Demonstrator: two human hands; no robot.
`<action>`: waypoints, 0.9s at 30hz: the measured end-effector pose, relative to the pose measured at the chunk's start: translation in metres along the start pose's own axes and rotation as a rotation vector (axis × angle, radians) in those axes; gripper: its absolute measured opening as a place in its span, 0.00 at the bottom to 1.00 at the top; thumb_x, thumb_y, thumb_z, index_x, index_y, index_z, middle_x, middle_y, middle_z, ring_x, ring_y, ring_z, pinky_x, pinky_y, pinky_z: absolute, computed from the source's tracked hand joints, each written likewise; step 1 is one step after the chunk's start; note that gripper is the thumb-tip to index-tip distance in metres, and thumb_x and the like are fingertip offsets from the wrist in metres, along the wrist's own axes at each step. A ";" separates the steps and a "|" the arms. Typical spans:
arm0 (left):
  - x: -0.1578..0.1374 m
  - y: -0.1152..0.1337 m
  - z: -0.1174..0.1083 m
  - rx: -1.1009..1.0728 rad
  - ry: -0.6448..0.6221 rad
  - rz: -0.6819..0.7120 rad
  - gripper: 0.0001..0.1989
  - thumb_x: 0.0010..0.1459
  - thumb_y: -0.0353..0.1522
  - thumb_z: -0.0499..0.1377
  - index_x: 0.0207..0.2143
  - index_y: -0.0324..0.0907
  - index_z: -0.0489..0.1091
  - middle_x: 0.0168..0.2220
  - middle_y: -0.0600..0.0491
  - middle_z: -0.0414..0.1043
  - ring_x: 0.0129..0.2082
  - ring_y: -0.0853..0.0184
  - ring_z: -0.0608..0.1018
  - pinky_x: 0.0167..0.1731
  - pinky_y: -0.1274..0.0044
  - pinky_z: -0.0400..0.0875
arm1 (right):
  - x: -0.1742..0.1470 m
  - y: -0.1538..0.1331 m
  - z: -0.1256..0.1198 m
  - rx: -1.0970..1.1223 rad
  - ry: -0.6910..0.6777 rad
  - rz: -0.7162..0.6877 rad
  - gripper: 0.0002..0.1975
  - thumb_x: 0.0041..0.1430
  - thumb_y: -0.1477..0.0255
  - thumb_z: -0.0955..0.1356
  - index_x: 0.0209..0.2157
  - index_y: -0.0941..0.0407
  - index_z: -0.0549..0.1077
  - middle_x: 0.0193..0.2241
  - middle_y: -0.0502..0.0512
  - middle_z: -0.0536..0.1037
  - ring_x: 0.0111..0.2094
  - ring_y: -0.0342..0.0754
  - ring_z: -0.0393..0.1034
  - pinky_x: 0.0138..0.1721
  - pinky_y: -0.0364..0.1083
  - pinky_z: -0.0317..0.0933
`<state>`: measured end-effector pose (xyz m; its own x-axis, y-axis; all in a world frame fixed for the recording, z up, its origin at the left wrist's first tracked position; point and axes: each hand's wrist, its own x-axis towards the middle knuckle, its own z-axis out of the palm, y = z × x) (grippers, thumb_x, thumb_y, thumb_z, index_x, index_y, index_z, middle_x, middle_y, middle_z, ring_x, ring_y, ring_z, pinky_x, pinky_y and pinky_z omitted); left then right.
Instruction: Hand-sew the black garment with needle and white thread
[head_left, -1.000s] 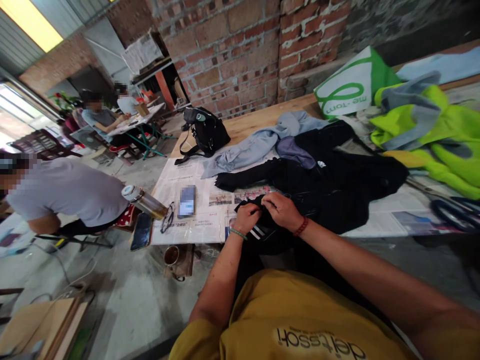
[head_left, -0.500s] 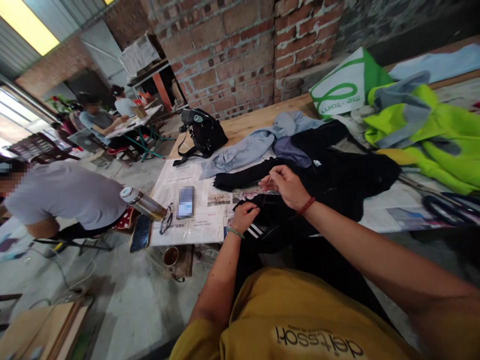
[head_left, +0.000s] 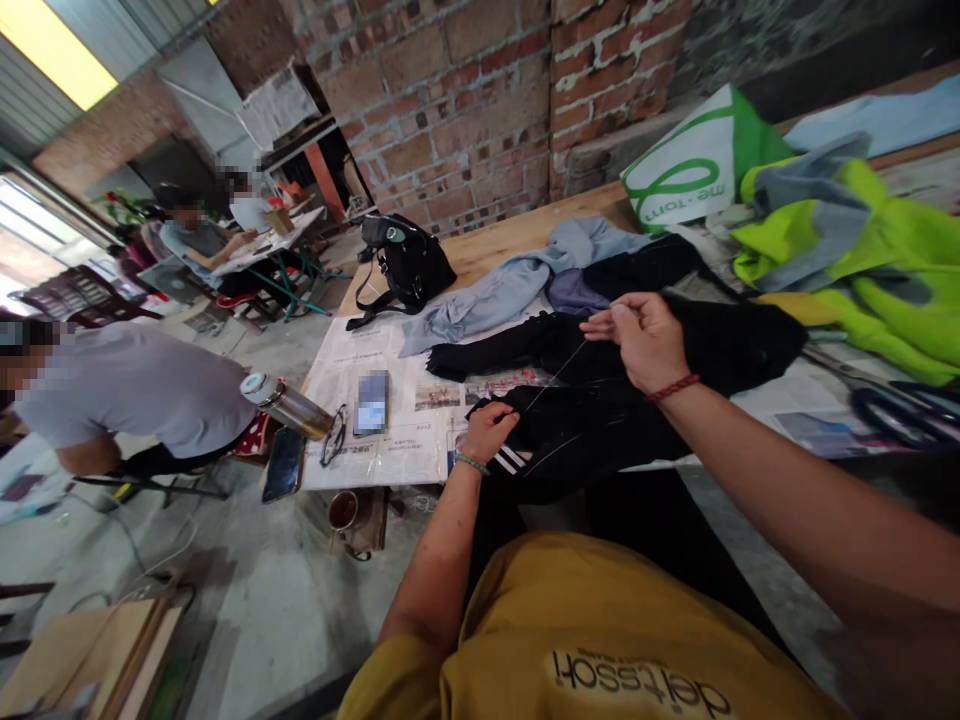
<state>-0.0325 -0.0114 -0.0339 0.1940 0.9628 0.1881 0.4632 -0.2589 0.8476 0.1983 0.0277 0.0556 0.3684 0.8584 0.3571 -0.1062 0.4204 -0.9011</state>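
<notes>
Black garment (head_left: 592, 430) is lying on the bench (head_left: 510, 245) edge. Left hand (head_left: 487, 430) fingers are pinching its cloth; right hand (head_left: 641, 340) fingers are pinching the thread (head_left: 555, 375), which is running taut, diagonally up-right from the left hand.

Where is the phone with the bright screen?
The phone lies face up on the newspaper at the left of the table, between the glasses and the black garment that the left hand holds down.

Mustard-yellow printed shirt (head_left: 600, 640); green bead bracelet (head_left: 474, 462) left, red bracelet (head_left: 673, 387) right.
</notes>
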 end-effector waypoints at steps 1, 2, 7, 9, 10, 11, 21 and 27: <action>0.000 0.000 0.000 -0.002 0.000 0.001 0.08 0.52 0.34 0.57 0.26 0.40 0.72 0.26 0.55 0.71 0.29 0.71 0.71 0.33 0.80 0.64 | 0.004 -0.001 -0.003 0.006 0.027 -0.004 0.04 0.57 0.72 0.64 0.33 0.56 0.62 0.22 0.47 0.74 0.24 0.44 0.73 0.27 0.45 0.69; 0.000 0.001 0.000 -0.004 0.000 0.001 0.07 0.52 0.33 0.57 0.26 0.40 0.72 0.27 0.55 0.71 0.29 0.71 0.71 0.34 0.80 0.64 | 0.007 -0.002 -0.006 0.010 0.048 -0.007 0.03 0.56 0.73 0.63 0.32 0.56 0.62 0.21 0.48 0.74 0.24 0.44 0.73 0.26 0.45 0.69; 0.000 0.003 0.000 -0.006 0.013 -0.013 0.06 0.51 0.32 0.57 0.26 0.40 0.73 0.27 0.54 0.72 0.30 0.70 0.72 0.34 0.79 0.65 | 0.024 -0.005 -0.023 -0.016 0.141 -0.010 0.02 0.57 0.76 0.62 0.32 0.56 0.61 0.21 0.47 0.73 0.22 0.41 0.71 0.24 0.41 0.67; 0.000 0.004 0.000 -0.007 0.016 -0.021 0.06 0.51 0.32 0.57 0.27 0.40 0.73 0.28 0.54 0.72 0.30 0.70 0.72 0.35 0.79 0.66 | 0.029 -0.006 -0.031 -0.031 0.189 0.000 0.03 0.57 0.76 0.62 0.32 0.56 0.61 0.20 0.46 0.73 0.21 0.40 0.70 0.23 0.40 0.66; 0.000 0.004 0.000 -0.006 0.015 -0.023 0.06 0.51 0.32 0.57 0.27 0.40 0.73 0.28 0.54 0.72 0.30 0.70 0.72 0.35 0.79 0.66 | 0.032 -0.006 -0.035 -0.034 0.210 0.004 0.03 0.57 0.76 0.62 0.32 0.56 0.61 0.20 0.46 0.72 0.21 0.40 0.70 0.23 0.40 0.65; 0.000 0.003 0.000 -0.004 0.014 -0.024 0.07 0.51 0.32 0.57 0.27 0.40 0.73 0.28 0.54 0.72 0.30 0.70 0.72 0.35 0.79 0.66 | 0.034 -0.006 -0.039 -0.036 0.227 0.008 0.02 0.57 0.77 0.62 0.32 0.56 0.61 0.20 0.47 0.72 0.21 0.41 0.70 0.22 0.40 0.65; 0.000 -0.003 0.002 -0.007 0.020 -0.010 0.06 0.51 0.32 0.57 0.27 0.40 0.73 0.28 0.54 0.73 0.31 0.70 0.73 0.35 0.79 0.66 | 0.045 0.006 -0.057 -0.081 0.270 0.087 0.05 0.57 0.80 0.60 0.31 0.56 0.61 0.18 0.46 0.71 0.18 0.41 0.69 0.21 0.40 0.63; 0.000 -0.002 0.001 -0.005 0.026 -0.008 0.06 0.51 0.32 0.58 0.28 0.40 0.74 0.28 0.54 0.73 0.31 0.70 0.73 0.36 0.78 0.67 | 0.033 0.023 -0.060 -0.343 0.092 0.028 0.03 0.56 0.78 0.62 0.31 0.57 0.65 0.23 0.51 0.73 0.24 0.42 0.71 0.27 0.42 0.64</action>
<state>-0.0325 -0.0109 -0.0365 0.1673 0.9666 0.1941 0.4602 -0.2507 0.8517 0.2633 0.0485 0.0323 0.4527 0.8317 0.3213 0.1929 0.2604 -0.9460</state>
